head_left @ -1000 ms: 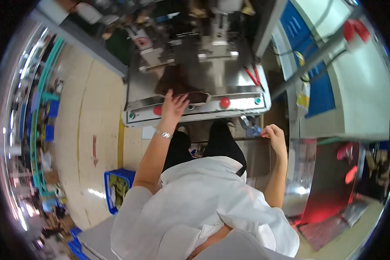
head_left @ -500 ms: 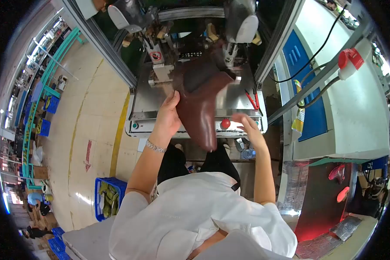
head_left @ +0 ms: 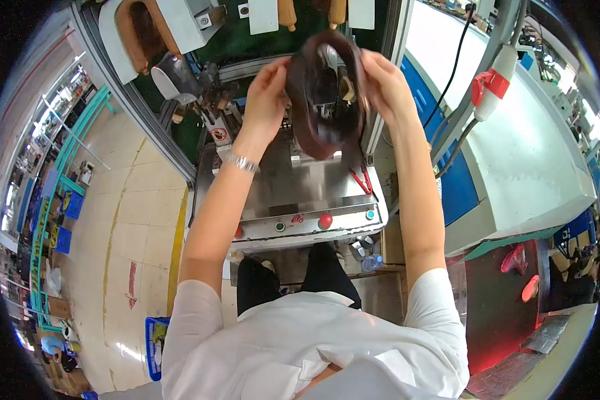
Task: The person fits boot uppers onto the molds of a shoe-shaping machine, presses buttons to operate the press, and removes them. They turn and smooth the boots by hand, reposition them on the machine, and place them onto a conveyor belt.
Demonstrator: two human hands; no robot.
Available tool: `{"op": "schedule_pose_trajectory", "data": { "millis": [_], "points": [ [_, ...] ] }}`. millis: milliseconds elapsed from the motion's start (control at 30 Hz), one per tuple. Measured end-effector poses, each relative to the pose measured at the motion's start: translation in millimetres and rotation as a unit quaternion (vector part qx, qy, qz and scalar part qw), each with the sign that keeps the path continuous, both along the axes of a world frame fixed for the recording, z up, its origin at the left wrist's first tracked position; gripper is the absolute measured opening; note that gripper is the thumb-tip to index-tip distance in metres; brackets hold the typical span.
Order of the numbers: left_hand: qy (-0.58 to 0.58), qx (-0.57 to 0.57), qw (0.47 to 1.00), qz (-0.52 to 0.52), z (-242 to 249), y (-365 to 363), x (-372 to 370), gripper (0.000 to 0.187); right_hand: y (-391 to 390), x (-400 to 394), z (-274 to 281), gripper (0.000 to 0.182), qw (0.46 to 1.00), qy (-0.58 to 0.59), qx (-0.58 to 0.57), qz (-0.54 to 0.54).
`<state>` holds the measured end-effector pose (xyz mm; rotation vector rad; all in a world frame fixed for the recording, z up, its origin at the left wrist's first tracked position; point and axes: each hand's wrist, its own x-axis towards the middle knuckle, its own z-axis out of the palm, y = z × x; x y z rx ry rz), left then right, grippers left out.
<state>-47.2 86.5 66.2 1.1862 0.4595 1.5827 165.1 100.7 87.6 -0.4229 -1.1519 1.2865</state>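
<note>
Both of my hands hold up a dark brown leather shoe upper (head_left: 300,107) in front of the machine, its opening facing me and its outline a little blurred. My left hand (head_left: 268,100) grips its left edge, and a metal bracelet (head_left: 241,161) circles that wrist. On the right edge, my right hand (head_left: 385,83) is closed with the thumb and fingers at the leather. Beneath the upper lies the machine's metal table (head_left: 287,187). Red-handled pliers (head_left: 362,181) rest on the right part of that table.
A red button (head_left: 325,221) and green buttons sit on the machine's front panel. Metal posts frame both sides. A red-and-white connector (head_left: 490,87) hangs at the right by a white machine. A blue basket (head_left: 155,347) stands on the floor at lower left.
The upper has moved up and away from my body, and its opening now faces me. My right hand, earlier apart from it near the buttons, now grips its right edge. The view has shifted.
</note>
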Motion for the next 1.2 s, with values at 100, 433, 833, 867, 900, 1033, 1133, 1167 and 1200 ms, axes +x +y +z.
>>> {"op": "schedule_pose_trajectory", "data": {
  "millis": [100,433,833,867,900,1033,1133,1167,1200],
  "points": [
    [-0.042,-0.052,0.997,0.032,2.2,23.6,12.0,0.02,51.9,-2.7,5.2,0.017,0.998,0.029,-0.043,0.033],
    [0.419,0.164,0.716,0.534,15.6,-88.2,32.1,0.028,-27.4,-4.9,-97.4,0.024,0.884,-0.096,0.035,-0.457],
    [0.516,0.423,0.736,-0.112,-219.5,-119.9,196.5,0.033,-612.4,-71.5,-628.8,0.06,0.672,-0.301,-0.64,-0.22],
    [0.543,0.444,0.707,-0.089,-238.0,-112.1,202.6,0.037,-605.1,-85.1,-566.3,0.057,0.641,-0.274,-0.649,-0.304],
    [0.579,0.468,0.665,-0.055,-262.0,-101.9,205.8,0.043,-590.8,-89.4,-517.4,0.057,0.584,-0.298,-0.667,-0.354],
    [0.663,0.48,0.572,-0.048,-298.6,-86.1,194.6,0.044,-572.8,-87.1,-441.0,0.038,0.511,-0.419,-0.602,-0.448],
    [0.673,0.483,0.558,-0.042,-324.5,-69.0,177.6,0.046,-564.4,-88.7,-488.3,0.036,0.456,-0.42,-0.603,-0.503],
    [0.693,0.478,0.537,-0.054,-327.3,-70.5,174.8,0.046,-564.5,-88.8,-488.2,0.036,0.443,-0.426,-0.593,-0.52],
    [0.691,0.481,0.537,-0.048,-330.9,-71.8,175.6,0.046,-565.4,-89.5,-486.8,0.036,0.429,-0.433,-0.584,-0.536]
  ]
}}
